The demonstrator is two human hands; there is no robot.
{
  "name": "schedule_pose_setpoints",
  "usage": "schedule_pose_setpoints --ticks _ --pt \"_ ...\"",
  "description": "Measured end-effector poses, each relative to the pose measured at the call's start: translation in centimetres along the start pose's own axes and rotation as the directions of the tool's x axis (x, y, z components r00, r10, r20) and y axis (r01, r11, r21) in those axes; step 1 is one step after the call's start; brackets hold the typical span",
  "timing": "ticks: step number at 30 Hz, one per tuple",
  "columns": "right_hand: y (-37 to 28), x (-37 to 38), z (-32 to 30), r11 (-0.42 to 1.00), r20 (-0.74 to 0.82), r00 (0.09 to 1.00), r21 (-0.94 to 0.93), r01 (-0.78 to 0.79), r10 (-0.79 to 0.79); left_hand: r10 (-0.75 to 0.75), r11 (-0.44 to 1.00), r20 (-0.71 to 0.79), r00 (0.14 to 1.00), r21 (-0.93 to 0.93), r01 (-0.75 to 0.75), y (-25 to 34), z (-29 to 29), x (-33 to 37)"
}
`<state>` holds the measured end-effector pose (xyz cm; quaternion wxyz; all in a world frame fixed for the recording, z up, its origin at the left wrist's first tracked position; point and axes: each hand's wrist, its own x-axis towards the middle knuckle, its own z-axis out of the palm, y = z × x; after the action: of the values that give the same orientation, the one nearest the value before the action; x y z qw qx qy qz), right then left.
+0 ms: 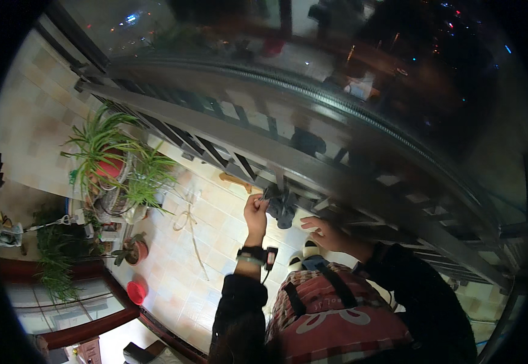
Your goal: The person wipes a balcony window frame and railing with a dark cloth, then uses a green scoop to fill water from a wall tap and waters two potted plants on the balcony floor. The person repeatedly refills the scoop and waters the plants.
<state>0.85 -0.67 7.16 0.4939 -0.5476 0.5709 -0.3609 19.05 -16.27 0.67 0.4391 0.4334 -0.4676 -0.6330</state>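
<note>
A dark grey, bunched thing that looks like cloth (283,212) hangs beside the dark metal railing (215,130). Its exact kind does not show. My left hand (255,213) pinches its left edge between thumb and fingers. To the right of the bundle, and apart from it, my right hand (326,233) is held with its fingers spread and nothing in them. A strap with a small dark device (258,255) sits around my left wrist. Below my hands is a red apron (337,324) with a checked edge, worn over my front.
Dark window glass (361,67) rises beyond the railing. On the left stand a spider plant (109,142), a small potted plant (135,250) and a red bucket (136,292). A cord (194,239) lies across the tiled floor (182,291). A wooden piece (235,181) lies near the railing's foot.
</note>
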Motion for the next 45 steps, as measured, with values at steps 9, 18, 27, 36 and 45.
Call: schedule_pose_setpoints --ticks 9,18,27,36,45 --pt "-7.2 4.2 0.1 0.975 0.027 0.975 0.03 0.222 -0.223 0.404 0.915 0.136 0.905 -0.058 -0.4 23.8 3.1 -2.2" --pt "-16.3 6.1 -0.9 0.864 -0.055 0.864 -0.105 0.493 -0.5 0.636 0.095 0.533 0.559 0.664 -0.741 27.5 1.7 7.5" --pt "-24.3 13.8 2.2 0.49 -0.159 0.685 -0.811 0.32 -0.711 0.627 0.271 0.502 0.595 0.575 -0.772 28.3 -0.3 9.7" --pt "-26.2 23.8 4.8 0.076 -0.124 0.607 -0.992 -0.105 -0.785 0.564 0.577 0.382 0.732 0.452 -0.681 27.5 -13.9 7.1" --pt "-27.8 33.8 7.8 0.09 -0.132 0.647 -0.991 -0.097 -0.751 0.345 0.828 -0.136 0.929 0.51 -0.233 20.8 -28.0 0.6"
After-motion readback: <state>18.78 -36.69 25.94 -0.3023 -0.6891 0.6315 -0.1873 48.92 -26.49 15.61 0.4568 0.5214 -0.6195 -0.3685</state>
